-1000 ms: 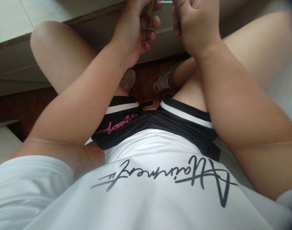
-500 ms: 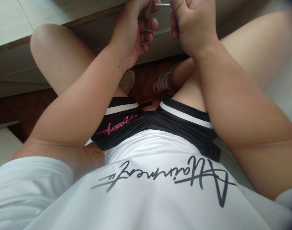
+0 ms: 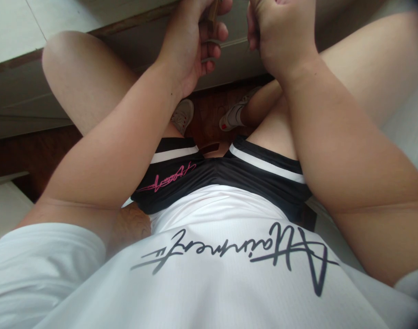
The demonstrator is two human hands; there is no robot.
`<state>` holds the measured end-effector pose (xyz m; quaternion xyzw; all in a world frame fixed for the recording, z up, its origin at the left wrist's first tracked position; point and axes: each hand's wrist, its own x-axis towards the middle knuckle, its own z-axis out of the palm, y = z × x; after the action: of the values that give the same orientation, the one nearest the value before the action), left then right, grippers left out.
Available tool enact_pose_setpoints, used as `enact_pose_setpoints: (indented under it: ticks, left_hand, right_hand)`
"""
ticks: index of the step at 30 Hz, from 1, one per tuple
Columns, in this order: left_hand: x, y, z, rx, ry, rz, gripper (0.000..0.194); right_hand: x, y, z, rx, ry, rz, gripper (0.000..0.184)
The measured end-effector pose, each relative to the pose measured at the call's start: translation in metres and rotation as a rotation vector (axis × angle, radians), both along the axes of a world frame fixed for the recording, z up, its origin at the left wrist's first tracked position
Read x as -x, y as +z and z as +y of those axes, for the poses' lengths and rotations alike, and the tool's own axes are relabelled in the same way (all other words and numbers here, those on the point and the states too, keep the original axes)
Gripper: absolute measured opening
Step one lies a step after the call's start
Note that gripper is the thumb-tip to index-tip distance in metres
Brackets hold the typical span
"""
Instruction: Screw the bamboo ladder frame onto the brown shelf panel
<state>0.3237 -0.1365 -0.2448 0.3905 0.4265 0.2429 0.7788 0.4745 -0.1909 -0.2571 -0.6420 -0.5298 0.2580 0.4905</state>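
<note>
At the top edge of the head view, my left hand (image 3: pixel 190 57) is closed at the thumb side on a narrow brown piece that looks like wood (image 3: pixel 213 17). Its lower fingers curl loosely beneath, and the piece's upper end lies outside the picture. To the right, my right hand (image 3: pixel 286 41) makes a fist. Half a second ago a thin metal shaft, like a screwdriver's, ran from this fist to the brown piece. Now the shaft is out of sight, and the frame cuts off the tops of both hands.
A pale tabletop (image 3: pixel 13 29) with a worn brown edge lies at the upper left, its panel running behind my hands. My knees spread beneath it. Below are my shoes (image 3: pixel 184 115) on a reddish-brown floor (image 3: pixel 209 107).
Both hands have risen slightly in the picture, the right one also shifting right, widening the gap between them. The metal shaft that showed between them has left view.
</note>
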Motion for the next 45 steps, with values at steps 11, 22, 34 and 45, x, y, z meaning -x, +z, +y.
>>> enact_pose_setpoints:
  ticks: [11, 22, 34, 45]
  left_hand:
    - [0.0003, -0.0015, 0.0022, 0.055, 0.002, -0.065, 0.021]
    - [-0.0014, -0.0005, 0.0002, -0.035, 0.012, 0.031, 0.032]
    - [0.0029, 0.0010, 0.0014, 0.043, -0.025, 0.000, 0.037]
    - [0.0014, 0.0017, 0.0009, 0.038, -0.014, 0.017, 0.038]
  right_hand:
    - [0.0011, 0.0036, -0.0006, -0.004, 0.006, -0.005, 0.058]
    - [0.0016, 0.0036, -0.0007, -0.006, 0.017, 0.019, 0.057]
    - [-0.0001, 0.0070, -0.0088, -0.053, 0.081, -0.062, 0.059]
    - [0.0002, 0.0088, -0.0081, -0.028, 0.058, -0.058, 0.057]
